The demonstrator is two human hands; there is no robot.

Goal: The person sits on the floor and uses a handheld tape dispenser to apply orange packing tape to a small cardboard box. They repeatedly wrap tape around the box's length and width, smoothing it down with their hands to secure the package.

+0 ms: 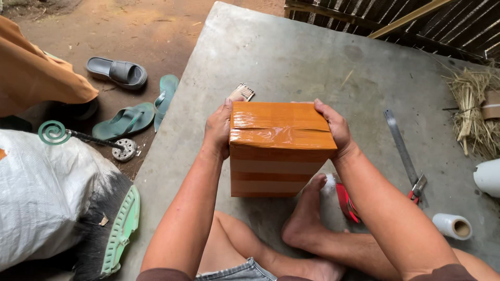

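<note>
Your left hand and right hand press flat, fingers together, on opposite sides of the glossy taped cardboard box, fingertips probably curling behind it, on rough concrete slab.

Right of the hands: metal ruler, tape roll, straw; left: sandals, white sack.

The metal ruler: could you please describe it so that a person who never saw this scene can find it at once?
Start from the grey concrete slab where the person sits holding a taped orange box in both hands. To the right of the box, past the right hand, a long flat metal ruler lies diagonally on the slab. It is straight, thin and silver-grey, unlike the red-handled pliers at its lower end.
</note>
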